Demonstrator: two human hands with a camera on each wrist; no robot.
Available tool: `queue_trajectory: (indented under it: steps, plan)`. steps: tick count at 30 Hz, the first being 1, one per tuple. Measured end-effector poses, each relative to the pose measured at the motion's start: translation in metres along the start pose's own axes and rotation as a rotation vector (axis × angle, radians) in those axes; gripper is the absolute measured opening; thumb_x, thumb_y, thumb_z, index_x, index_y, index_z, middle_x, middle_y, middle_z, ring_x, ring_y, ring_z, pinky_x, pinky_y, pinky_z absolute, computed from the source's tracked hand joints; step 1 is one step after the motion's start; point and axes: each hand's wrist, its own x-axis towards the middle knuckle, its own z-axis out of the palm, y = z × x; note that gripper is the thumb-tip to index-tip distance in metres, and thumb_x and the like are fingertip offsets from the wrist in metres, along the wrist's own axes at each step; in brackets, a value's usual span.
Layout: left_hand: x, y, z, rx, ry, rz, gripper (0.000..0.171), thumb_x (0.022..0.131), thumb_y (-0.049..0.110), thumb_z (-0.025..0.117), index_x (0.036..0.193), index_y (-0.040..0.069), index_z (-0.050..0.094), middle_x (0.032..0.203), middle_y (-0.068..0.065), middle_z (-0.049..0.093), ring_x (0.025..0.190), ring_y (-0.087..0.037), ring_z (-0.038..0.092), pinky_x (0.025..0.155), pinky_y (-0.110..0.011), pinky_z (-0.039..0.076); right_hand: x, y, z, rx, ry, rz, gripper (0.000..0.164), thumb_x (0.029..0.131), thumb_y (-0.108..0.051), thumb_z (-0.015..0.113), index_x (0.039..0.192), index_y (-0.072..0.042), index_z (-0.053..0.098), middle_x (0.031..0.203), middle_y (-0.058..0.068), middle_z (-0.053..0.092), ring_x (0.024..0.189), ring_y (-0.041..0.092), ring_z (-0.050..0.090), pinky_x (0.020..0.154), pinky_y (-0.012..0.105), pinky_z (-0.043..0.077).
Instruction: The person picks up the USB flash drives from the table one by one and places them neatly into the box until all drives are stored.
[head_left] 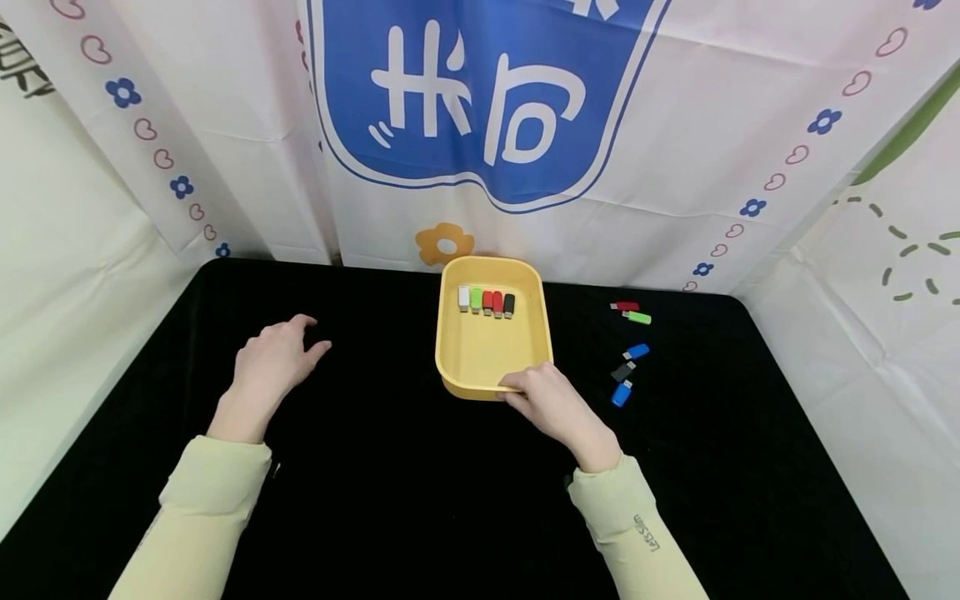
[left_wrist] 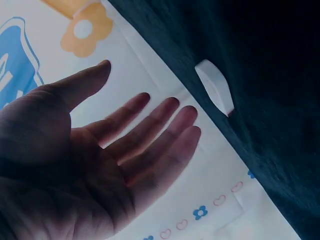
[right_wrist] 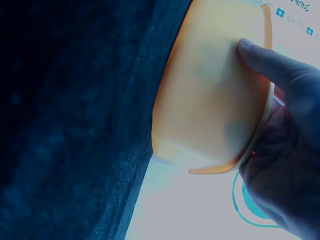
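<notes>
The yellow tray [head_left: 491,354] is at twelve o'clock on the black table [head_left: 405,500], five USB sticks [head_left: 487,302] inside, the right hand [head_left: 558,408] pinching its five-o'clock rim. At the tray's nine, the left hand [head_left: 272,367] is loosely spread; loose sticks [head_left: 636,352] lie at three

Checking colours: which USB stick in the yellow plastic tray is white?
The white rectangular USB stick, leftmost in the row; the others are a green one, two red ones and a black one.

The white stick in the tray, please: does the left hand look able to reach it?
Probably yes: the left hand is empty, and only the tray's rim lies between it and the stick.
</notes>
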Motion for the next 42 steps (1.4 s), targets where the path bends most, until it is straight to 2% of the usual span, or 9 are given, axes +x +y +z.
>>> queue_trajectory:
  steps: [5,7,12,17,26,32,36,40,42]
  plan:
    - [-0.002,-0.013,-0.003,0.008,-0.051,-0.049,0.060,0.099,0.033,0.058,0.137,-0.011,0.045,0.110,-0.036,0.063,0.074,-0.042,0.065,0.060,-0.049,0.052,0.000,0.000,0.001,-0.010,0.004,-0.004,0.018,0.097,-0.019,0.065,0.082,-0.013,0.072,0.063,-0.010,0.058,0.057,0.005,0.047,0.063,0.021,0.044]
    - [-0.002,-0.017,-0.004,0.019,-0.069,-0.058,0.060,0.098,0.032,0.059,0.134,-0.015,0.046,0.114,-0.040,0.059,0.077,-0.046,0.064,0.059,-0.049,0.053,0.000,0.000,0.001,-0.011,0.004,-0.004,0.018,0.097,-0.018,0.065,0.082,-0.013,0.072,0.064,-0.009,0.058,0.057,0.004,0.048,0.063,0.021,0.044]
    - [-0.002,-0.022,-0.006,0.023,-0.129,-0.100,0.057,0.099,0.030,0.058,0.122,-0.021,0.046,0.098,-0.040,0.062,0.066,-0.040,0.063,0.051,-0.041,0.050,0.000,0.000,0.000,-0.006,0.000,-0.008,0.018,0.097,-0.018,0.065,0.082,-0.012,0.072,0.063,-0.009,0.058,0.057,0.004,0.047,0.063,0.021,0.044]
    - [-0.002,-0.025,-0.006,0.017,-0.184,-0.156,0.049,0.099,0.029,0.058,0.109,-0.018,0.049,0.081,-0.031,0.062,0.061,-0.033,0.059,0.049,-0.034,0.045,0.000,0.000,0.000,0.002,-0.006,0.000,0.018,0.097,-0.019,0.065,0.082,-0.013,0.072,0.064,-0.010,0.057,0.058,0.004,0.048,0.064,0.021,0.044]
    - [-0.001,-0.027,-0.001,0.033,-0.188,-0.126,0.035,0.094,0.028,0.066,0.080,-0.003,0.063,0.076,-0.022,0.066,0.058,-0.026,0.057,0.049,-0.034,0.046,0.000,-0.001,-0.001,-0.002,-0.008,0.005,0.018,0.097,-0.019,0.065,0.082,-0.012,0.072,0.064,-0.009,0.057,0.058,0.005,0.048,0.064,0.021,0.044]
    - [0.002,-0.026,0.001,-0.011,-0.152,-0.099,0.030,0.090,0.023,0.071,0.080,-0.003,0.059,0.076,-0.021,0.064,0.061,-0.030,0.058,0.053,-0.038,0.047,0.000,-0.002,-0.001,-0.007,-0.006,0.008,0.018,0.097,-0.019,0.066,0.081,-0.012,0.072,0.063,-0.010,0.057,0.058,0.005,0.048,0.064,0.021,0.044]
    - [0.004,-0.024,0.002,-0.046,-0.182,-0.100,0.025,0.089,0.020,0.072,0.087,-0.003,0.063,0.084,-0.022,0.065,0.067,-0.029,0.058,0.058,-0.037,0.047,0.000,-0.002,-0.001,-0.015,0.000,0.000,0.018,0.097,-0.018,0.066,0.081,-0.012,0.072,0.063,-0.009,0.056,0.058,0.005,0.048,0.064,0.021,0.044]
    - [0.008,-0.024,0.004,-0.049,-0.221,-0.100,0.030,0.089,0.020,0.073,0.101,-0.006,0.062,0.097,-0.024,0.065,0.076,-0.029,0.060,0.065,-0.039,0.049,0.000,-0.002,-0.001,-0.019,0.003,0.002,0.018,0.097,-0.019,0.065,0.082,-0.012,0.072,0.063,-0.009,0.057,0.058,0.005,0.048,0.064,0.021,0.044]
    - [0.009,-0.025,0.005,-0.055,-0.236,-0.090,0.029,0.089,0.020,0.073,0.100,-0.004,0.061,0.097,-0.023,0.065,0.078,-0.029,0.060,0.066,-0.040,0.049,0.000,-0.002,-0.001,-0.020,0.004,0.004,0.018,0.097,-0.018,0.065,0.082,-0.012,0.072,0.064,-0.009,0.057,0.058,0.005,0.048,0.064,0.021,0.044]
